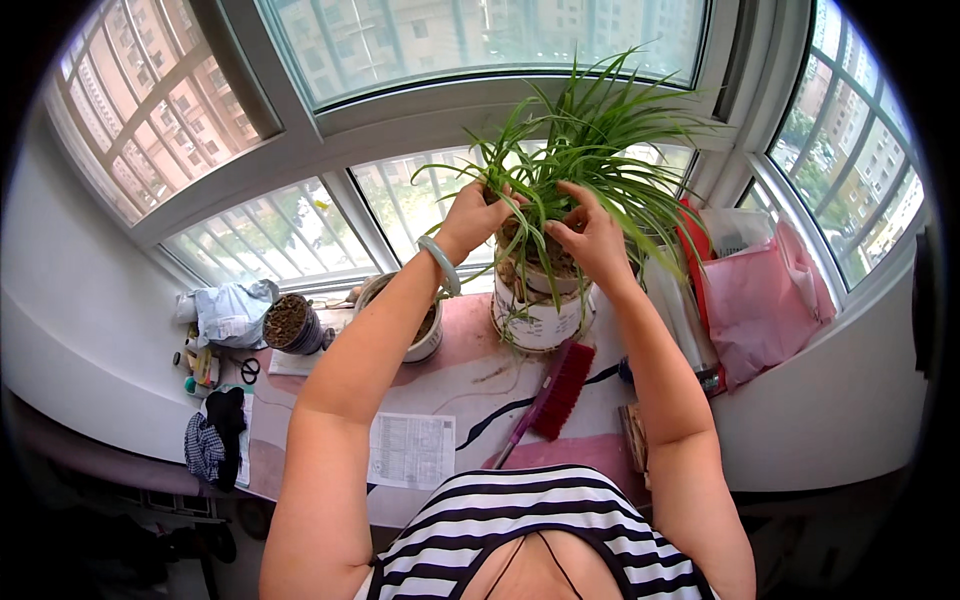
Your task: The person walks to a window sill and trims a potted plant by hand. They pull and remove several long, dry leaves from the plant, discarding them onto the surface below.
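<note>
A bushy spider plant [610, 130] with long, arching green leaves grows in a white pot [535, 322] by the window. My left hand [474, 218], a pale bangle on its wrist, is at the plant's left side with its fingers closed around some leaves; foliage partly covers the fingertips. On the right side, my right hand [596, 238] reaches in at the leaf bases. Its thumb and forefinger are apart, with a few leaves passing close by. Soil shows at the pot's top, below both hands.
A red-bristled brush [565, 390] lies before the pot. Left stand a soil-filled pot [292, 325] and a white pot [428, 340] partly behind my forearm. A printed sheet [412, 450] lies nearer me. Pink bag [765, 300] at right; black scissors [250, 370] at left.
</note>
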Demonstrator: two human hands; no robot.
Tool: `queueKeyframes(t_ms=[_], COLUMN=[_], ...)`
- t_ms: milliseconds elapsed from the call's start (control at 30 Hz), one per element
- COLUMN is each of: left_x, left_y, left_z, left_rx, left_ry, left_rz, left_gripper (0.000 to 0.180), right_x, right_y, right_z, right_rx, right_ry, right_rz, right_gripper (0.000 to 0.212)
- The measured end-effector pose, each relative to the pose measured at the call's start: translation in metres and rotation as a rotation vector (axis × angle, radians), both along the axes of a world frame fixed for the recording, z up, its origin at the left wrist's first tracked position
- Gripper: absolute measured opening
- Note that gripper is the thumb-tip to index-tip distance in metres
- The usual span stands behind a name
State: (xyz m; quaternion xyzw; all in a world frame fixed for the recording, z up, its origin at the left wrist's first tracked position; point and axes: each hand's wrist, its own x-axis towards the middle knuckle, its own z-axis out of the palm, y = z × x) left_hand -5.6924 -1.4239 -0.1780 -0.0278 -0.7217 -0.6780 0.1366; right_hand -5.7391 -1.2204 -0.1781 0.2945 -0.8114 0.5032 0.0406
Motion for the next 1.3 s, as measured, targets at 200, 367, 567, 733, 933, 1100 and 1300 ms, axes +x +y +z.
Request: queueKeyframes(t_ms=[200,367,567,733,933,1100,1300], left_x=[0.012,0.011,0.006,0.009,0.007,0.010,0.019], left_y=[0.016,0.012,0.014,0.014,0.000,-0.008,-0.019], left_z=[0.016,0.010,0.004,0.009,0.009,0.012,0.005], left_rx=[-0.218,-0.180,-0.305,-0.268,-0.073,-0.011,-0.047], left_ry=[0.050,0.047,0.083,0.089,0.109,0.017,-0.046], left_rz=[-0.001,-0.005,-0.026,-0.008,0.021,-0.021,-0.208], left_gripper=[0.020,0.014,0.019,0.018,0.018,0.014,0.044], right_x=[-0.006,0.006,-0.014,-0.033,-0.038,-0.020,0.042], right_y=[0.001,0.012,-0.008,-0.013,0.016,0.069,0.080], right_z=[0.035,0.070,0.060,0.047,0.052,0.047,0.006], right_rx=[0.161,0.273,0.451,0.359,0.417,0.319,0.329], right_ry=[0.040,0.377,0.663,0.612,0.715,0.700,0.650], right_rz=[0.024,-0.152,-0.075,0.029,-0.377,-0.530,-0.458], right_gripper=[0.044,0.038,0.027,0.022,0.015,0.013,0.015])
